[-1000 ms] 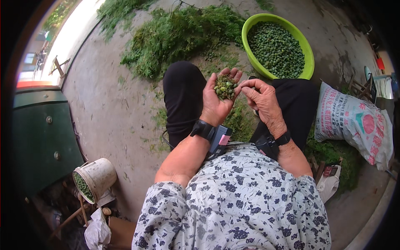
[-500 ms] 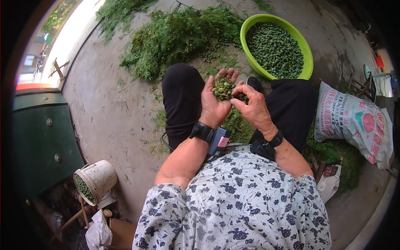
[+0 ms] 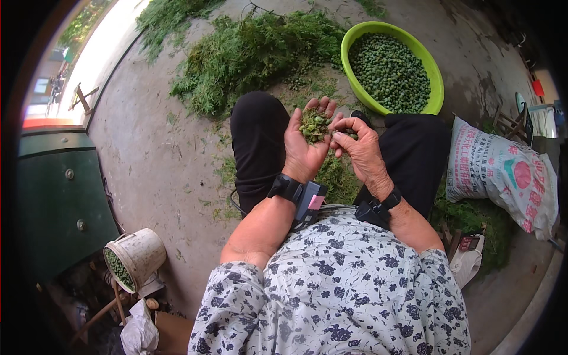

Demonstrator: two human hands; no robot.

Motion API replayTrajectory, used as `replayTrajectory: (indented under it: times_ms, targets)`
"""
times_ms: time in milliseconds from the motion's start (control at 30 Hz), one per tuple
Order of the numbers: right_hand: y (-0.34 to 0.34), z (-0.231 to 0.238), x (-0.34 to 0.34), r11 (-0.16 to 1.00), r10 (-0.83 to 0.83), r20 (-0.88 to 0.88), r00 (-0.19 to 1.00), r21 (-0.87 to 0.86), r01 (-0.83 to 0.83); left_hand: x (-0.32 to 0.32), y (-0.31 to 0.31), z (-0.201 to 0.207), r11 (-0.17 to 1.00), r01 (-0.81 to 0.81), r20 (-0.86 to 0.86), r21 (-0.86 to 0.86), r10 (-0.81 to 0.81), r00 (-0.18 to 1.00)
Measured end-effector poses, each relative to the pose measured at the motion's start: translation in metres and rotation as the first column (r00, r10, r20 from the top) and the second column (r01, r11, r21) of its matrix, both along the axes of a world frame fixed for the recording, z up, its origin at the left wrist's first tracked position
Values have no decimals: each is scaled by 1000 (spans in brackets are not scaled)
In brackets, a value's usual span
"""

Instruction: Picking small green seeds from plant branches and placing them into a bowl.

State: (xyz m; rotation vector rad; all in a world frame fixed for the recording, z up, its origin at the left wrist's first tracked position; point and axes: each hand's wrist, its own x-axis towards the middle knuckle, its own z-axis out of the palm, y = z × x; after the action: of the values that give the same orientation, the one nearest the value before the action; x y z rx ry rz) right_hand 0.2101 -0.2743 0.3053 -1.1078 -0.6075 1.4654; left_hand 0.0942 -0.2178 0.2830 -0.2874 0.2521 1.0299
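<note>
My left hand (image 3: 303,149) lies palm up between my knees, fingers spread a little and cupping a small heap of green plant bits (image 3: 314,126). Close against its right side is my right hand (image 3: 367,152), with thumb and forefinger pinched together by the heap. A few small green cones (image 3: 351,135) show in its curled fingers; what the fingertips pinch is too small to make out. Beyond my right knee stands a lime-green basin (image 3: 438,89), filled with round green cones (image 3: 390,71) like those in my hand.
Cut evergreen branches (image 3: 254,56) lie heaped on the concrete floor (image 3: 154,142) ahead. A printed white sack (image 3: 494,168) rests at the right. To the left are a dark green panel (image 3: 65,195) and a tipped white bucket (image 3: 142,254) with green cones inside.
My right hand has shifted slightly away from the left palm, and its fingers have curled, showing the cones in them. The left hand stays nearly in place.
</note>
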Motion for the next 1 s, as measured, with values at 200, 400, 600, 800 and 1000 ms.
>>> replayTrajectory:
  times_ms: [200, 400, 600, 800, 1000]
  targets:
    - [0, -5, -1, 994, 78, 185, 980, 61, -91, 0, 0, 1, 1000, 3, -21, 15, -2, 1000]
    - [-4, -12, 7, 999, 3, -93, 996, -36, -6, -2, 1, 2, 1000, -8, -44, -6, 7, 999]
    - [4, -20, 49, 889, -352, -203, 914, -377, 259, -4, -1, 2, 999, 22, -97, -41, -26, 995]
    - [52, 3, 151, 815, -510, -524, 682, -39, 579, 0, -4, -1, 997, 81, -199, -14, -82, 977]
    - [50, 4, 160, 705, -603, -475, 641, 60, 707, 0, -5, 1, 995, 96, -209, -27, -100, 973]
